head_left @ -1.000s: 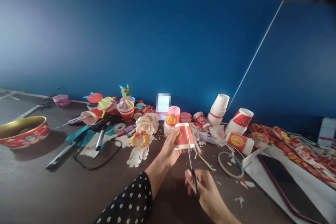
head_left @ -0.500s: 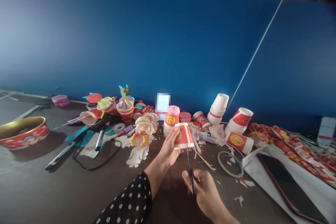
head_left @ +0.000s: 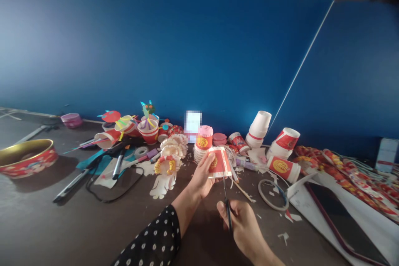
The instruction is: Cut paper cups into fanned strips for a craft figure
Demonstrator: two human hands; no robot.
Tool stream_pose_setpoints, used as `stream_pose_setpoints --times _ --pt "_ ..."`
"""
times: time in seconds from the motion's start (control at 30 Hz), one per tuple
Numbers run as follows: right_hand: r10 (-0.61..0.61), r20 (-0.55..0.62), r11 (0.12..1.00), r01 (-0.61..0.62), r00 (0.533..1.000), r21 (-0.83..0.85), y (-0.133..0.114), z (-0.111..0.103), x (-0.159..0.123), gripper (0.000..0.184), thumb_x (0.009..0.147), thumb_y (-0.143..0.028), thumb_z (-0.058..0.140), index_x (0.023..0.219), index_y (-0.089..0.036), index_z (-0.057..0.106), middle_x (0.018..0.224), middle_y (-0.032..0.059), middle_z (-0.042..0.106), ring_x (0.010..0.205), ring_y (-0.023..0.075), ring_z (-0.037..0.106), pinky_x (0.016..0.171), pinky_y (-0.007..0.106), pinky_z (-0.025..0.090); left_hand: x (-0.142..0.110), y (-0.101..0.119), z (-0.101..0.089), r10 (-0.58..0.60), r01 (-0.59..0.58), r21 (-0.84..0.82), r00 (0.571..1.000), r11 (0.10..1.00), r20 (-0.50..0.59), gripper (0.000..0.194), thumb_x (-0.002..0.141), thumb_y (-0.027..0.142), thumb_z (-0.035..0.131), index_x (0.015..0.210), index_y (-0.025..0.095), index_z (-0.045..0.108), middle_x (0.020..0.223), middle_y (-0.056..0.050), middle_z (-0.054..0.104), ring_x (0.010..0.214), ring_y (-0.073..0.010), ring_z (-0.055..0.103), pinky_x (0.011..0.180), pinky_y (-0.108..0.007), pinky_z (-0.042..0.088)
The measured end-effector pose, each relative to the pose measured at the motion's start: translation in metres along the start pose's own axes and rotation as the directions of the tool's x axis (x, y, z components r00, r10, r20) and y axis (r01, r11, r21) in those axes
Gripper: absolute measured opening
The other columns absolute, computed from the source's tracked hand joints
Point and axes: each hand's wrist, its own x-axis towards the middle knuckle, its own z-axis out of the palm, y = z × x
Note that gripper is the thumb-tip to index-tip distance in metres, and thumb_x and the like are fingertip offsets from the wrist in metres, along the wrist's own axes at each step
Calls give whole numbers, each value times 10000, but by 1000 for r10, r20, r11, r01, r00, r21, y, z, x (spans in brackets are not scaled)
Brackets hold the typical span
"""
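My left hand (head_left: pixel 202 178) grips a red and white paper cup (head_left: pixel 222 162) by its left side, thumb on the printed face. The cup is held above the table, in front of a stack of pink-topped cups (head_left: pixel 205 138). In my right hand (head_left: pixel 241 220) is a pair of scissors (head_left: pixel 228 212) with black handles, the fingers closed round them. The blades point away from me, and their tips meet the cup's near edge at the right. Whether the blades are apart is too small to tell.
At the right, a dark phone (head_left: pixel 339 216) lies on white paper (head_left: pixel 370 208), near a tape ring (head_left: pixel 273 195) and scraps. White cups (head_left: pixel 261 124) stand behind. Cup crafts (head_left: pixel 148 129), a marker (head_left: pixel 118 164) and a gold-lined tin (head_left: pixel 28 164) are to the left. A blue partition (head_left: pixel 174 50) closes the back.
The scissors have shifted slightly left, and their tips have drawn back from up on the cup's face to its near edge. My left hand has kept the cup nearly still.
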Motion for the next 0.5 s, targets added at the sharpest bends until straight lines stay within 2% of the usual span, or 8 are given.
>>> stream_pose_setpoints --times 0.5 --pt "40 -39 998 -38 998 54 1 2 -1 533 745 -617 425 459 -168 446 387 -24 443 389 76 375 411 207 262 0 1 1 2 -1 26 1000 1000 -27 379 699 427 599 1004 208 552 853 -53 617 636 -161 583 585 -299 442"
